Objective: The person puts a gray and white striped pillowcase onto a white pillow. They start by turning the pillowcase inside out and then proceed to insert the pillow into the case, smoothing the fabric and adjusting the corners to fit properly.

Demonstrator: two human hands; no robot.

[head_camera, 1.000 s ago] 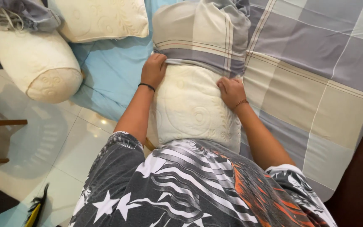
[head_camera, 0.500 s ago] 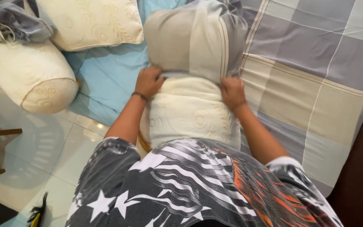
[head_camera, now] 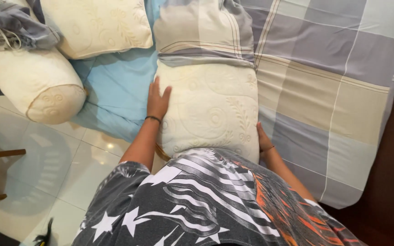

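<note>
The pillow is lying mid-frame on the checked bedspread, half inside its case. The left hand is pressing flat and released against its side; the right hand is mostly hidden, grip unclear. A bolster is sitting upper left above the tiled floor.

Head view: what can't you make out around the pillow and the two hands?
- Right hand: fingers hidden behind the side of the cream pillow; grip unclear.
- Pillow's near end: covered by the person's patterned shirt.
- Pillow's far end: inside the checked pillowcase, cut off by the top edge.
- Left hand: flat on the pillow's side, palm contact hidden.
- Dark object on the floor: cut off, too small to identify.
</note>
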